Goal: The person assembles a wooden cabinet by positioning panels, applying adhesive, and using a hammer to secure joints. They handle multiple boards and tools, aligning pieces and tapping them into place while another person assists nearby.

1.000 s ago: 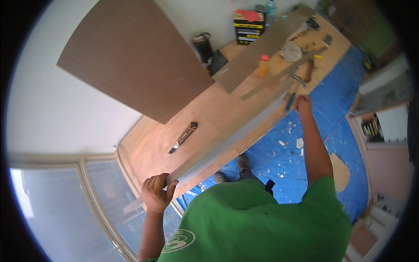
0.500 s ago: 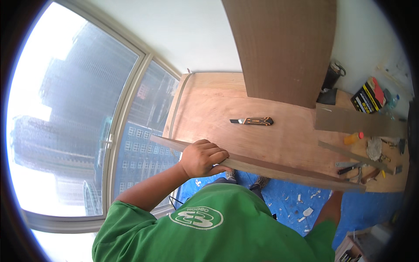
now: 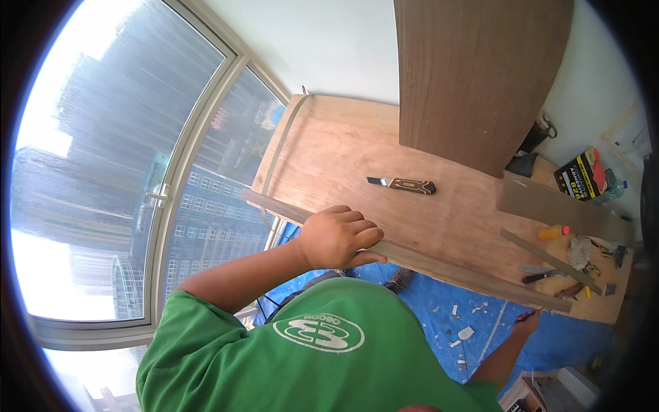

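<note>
My left hand (image 3: 340, 237) is closed over a long thin wooden strip (image 3: 473, 273) that runs along the near edge of a plywood board (image 3: 343, 154). My right hand (image 3: 527, 320) is low at the right, just below the strip's far end; it is small in view and its fingers are unclear. An orange and black utility knife (image 3: 403, 184) lies on the board beyond my left hand, untouched. My green shirt fills the bottom of the view.
A large brown veneer panel (image 3: 480, 75) leans on the white wall. At the board's right end lie a grey offcut (image 3: 549, 204), an orange bottle (image 3: 553, 232), hand tools (image 3: 542, 277) and a yellow box (image 3: 581, 175). Blue tarp (image 3: 439, 305) covers the floor. A big window (image 3: 103, 178) stands left.
The view has swung from the board's tool end toward the window. My left hand stays closed on the strip, now resting on the board edge. My right arm has dropped low.
</note>
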`<state>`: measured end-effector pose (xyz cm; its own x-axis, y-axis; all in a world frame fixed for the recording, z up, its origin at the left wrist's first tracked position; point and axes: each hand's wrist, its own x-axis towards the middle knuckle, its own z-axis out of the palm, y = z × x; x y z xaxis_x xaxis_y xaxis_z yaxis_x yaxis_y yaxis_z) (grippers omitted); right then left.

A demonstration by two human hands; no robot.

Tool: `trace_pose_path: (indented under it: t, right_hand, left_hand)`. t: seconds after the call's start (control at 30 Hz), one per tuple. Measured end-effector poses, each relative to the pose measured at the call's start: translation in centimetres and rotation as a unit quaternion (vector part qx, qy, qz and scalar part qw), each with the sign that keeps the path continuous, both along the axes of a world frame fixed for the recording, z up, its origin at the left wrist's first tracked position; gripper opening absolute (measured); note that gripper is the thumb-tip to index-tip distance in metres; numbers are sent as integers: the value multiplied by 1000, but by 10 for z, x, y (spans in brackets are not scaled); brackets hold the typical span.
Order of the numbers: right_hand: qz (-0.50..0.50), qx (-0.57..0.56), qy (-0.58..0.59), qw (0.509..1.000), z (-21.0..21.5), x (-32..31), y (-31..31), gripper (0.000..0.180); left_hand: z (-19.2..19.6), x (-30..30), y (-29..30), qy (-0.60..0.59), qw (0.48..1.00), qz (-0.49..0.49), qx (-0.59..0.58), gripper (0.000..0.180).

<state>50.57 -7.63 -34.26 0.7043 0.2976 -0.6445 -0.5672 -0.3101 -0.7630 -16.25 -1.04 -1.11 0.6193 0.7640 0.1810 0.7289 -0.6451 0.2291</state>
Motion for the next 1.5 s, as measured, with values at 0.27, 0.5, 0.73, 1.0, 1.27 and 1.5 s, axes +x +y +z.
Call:
trace_pose_path:
  t: [0.27,0.5,0.73,1.0,1.27,1.5]
  right_hand:
    - [16,189,-194,963,137,-72,-49,33]
    - [-9,216,-256,942,259,-238,-84,36]
    - [170,184,-164,954,315,-494,-88,33]
    - [285,80,-184,937,316,-603,-52,42]
    - [301,-23,-254,919,302,-623,-48,49]
    - [391,-63,-240,886,317,-686,-55,54]
  left_hand:
    - [3,-44,1,-41,998,-6,-42,40]
    - [8,-200,-7,5,998,23,-59,38]
    - [-11,-270,-1,-98,985,16,-139,37]
    - [-71,-278,-7,-432,835,-2,-340,38]
    - [-104,-268,-10,-502,735,-27,-455,33]
    - [-110,-267,-9,-542,707,-77,-447,33]
